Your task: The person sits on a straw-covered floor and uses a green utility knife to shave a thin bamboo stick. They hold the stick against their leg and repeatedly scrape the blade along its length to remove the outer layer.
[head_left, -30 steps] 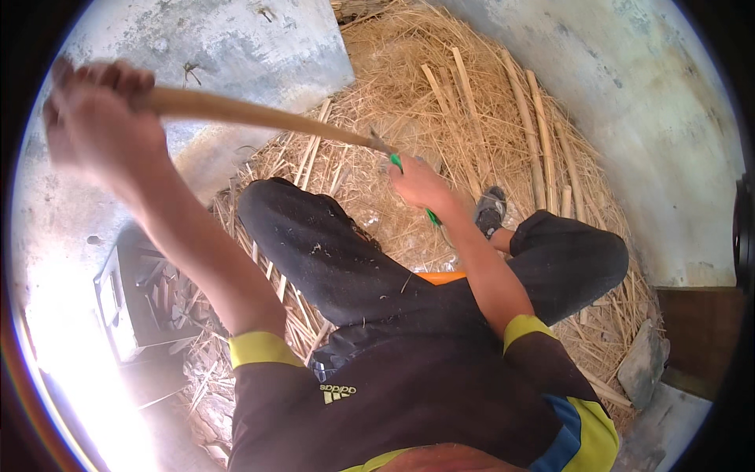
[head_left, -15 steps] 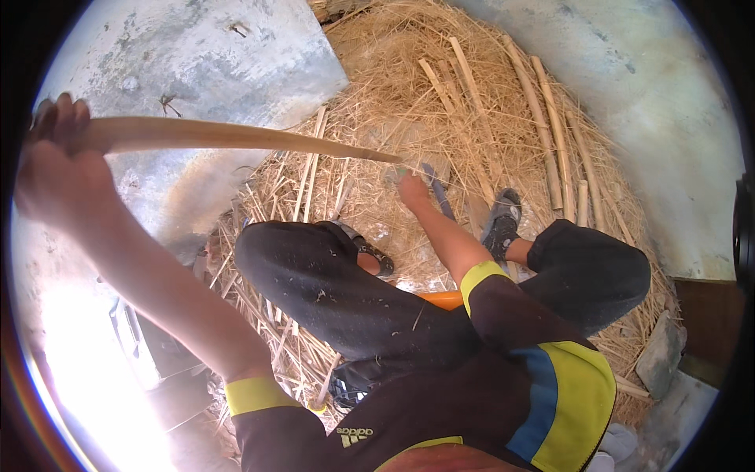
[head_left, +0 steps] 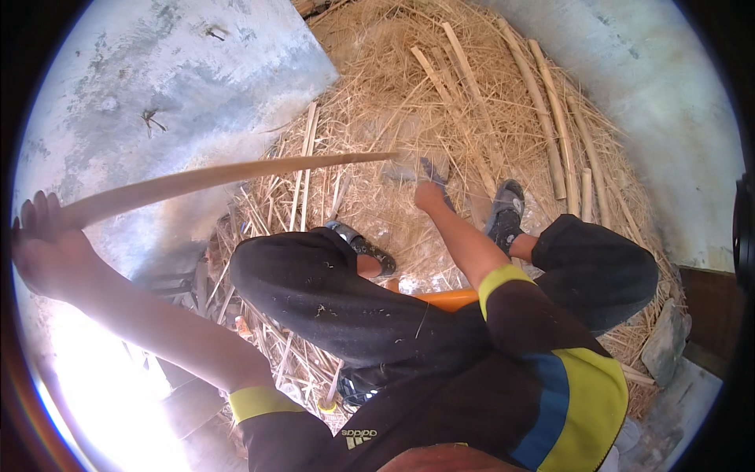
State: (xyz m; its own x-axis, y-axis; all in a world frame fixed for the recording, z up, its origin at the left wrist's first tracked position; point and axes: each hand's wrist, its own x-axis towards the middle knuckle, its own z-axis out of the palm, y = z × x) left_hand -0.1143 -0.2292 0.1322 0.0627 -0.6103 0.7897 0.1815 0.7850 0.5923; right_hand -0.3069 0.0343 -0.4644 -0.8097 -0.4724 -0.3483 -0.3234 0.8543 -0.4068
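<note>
My left hand (head_left: pixel 47 252) is raised at the far left, shut around the thick end of a long pale cane stalk (head_left: pixel 236 177). The stalk runs right across the view, and its thin tip ends over the straw pile (head_left: pixel 377 86). My right hand (head_left: pixel 429 197) reaches down to the straw just right of that tip and grips a dark grey blade-like tool (head_left: pixel 432 167). The tool sits close to the stalk's tip; I cannot tell if they touch. My knees in black trousers are spread below.
Several cut cane lengths (head_left: pixel 550 134) lie on the straw at the upper right. Sandalled feet (head_left: pixel 506 212) (head_left: pixel 362 244) rest on the straw, and an orange seat (head_left: pixel 448 299) shows between my legs. Grey concrete floor (head_left: pixel 157 79) surrounds the pile. A flat stone (head_left: pixel 664 342) lies at the right.
My left hand has dropped lower and further left with the stalk, which now lies flatter. My right hand has moved out from my knee to the straw near the stalk's tip.
</note>
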